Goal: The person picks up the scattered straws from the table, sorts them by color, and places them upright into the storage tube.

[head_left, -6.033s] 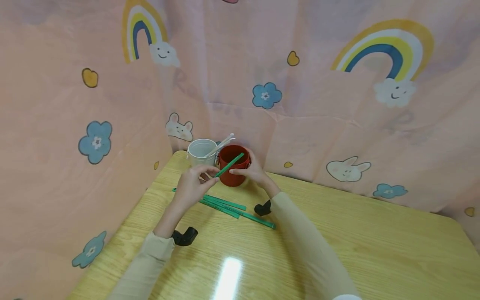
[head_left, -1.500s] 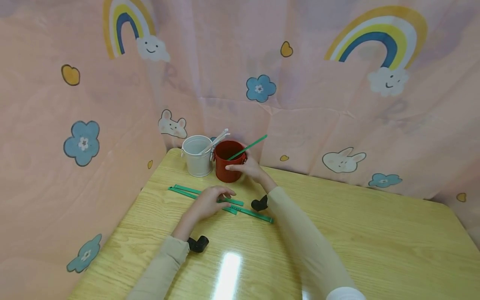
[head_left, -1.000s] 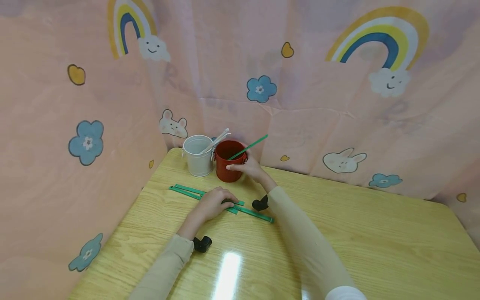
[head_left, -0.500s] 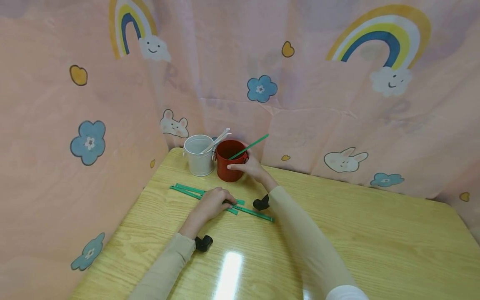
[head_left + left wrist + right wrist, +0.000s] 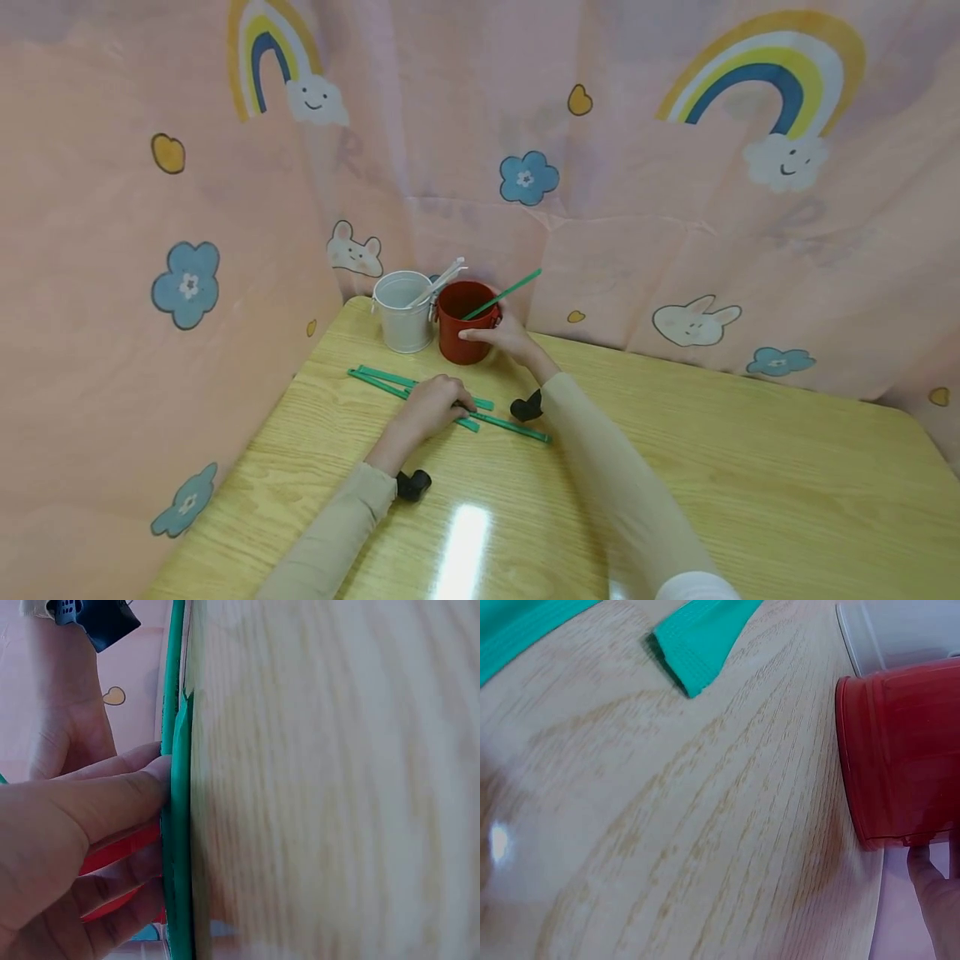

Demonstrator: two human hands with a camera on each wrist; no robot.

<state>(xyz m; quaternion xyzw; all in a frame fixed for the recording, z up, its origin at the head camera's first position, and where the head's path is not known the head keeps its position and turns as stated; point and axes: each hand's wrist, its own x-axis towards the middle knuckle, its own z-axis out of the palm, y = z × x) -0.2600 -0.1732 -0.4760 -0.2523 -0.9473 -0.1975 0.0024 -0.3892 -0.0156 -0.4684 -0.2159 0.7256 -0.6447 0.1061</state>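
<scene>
Several green paper-wrapped straws (image 5: 513, 427) lie loosely crossed on the table. Over their middle, my left hand (image 5: 435, 405) bends down, and in the left wrist view its thumb and fingertips pinch at a green straw (image 5: 180, 825); which of the overlapping straws it grips is partly hidden. My right hand (image 5: 510, 335) holds the small red bucket (image 5: 459, 346) by its right side, thumb across the front, other fingers mostly hidden behind. One green straw (image 5: 517, 285) leans out of that bucket. Beside it stands a white bucket (image 5: 405, 329) with white-wrapped straws (image 5: 442, 279) inside.
The wooden table (image 5: 720, 467) ends at a pink printed cloth (image 5: 600, 183) behind and on the left. Both buckets stand close to the back left corner. Black wrist-worn devices (image 5: 414, 485) sit under each wrist.
Earlier my left hand held a green straw at the red bucket; that straw now leans inside it. My left hand has come down onto the straws on the table. My right hand stays on the bucket.
</scene>
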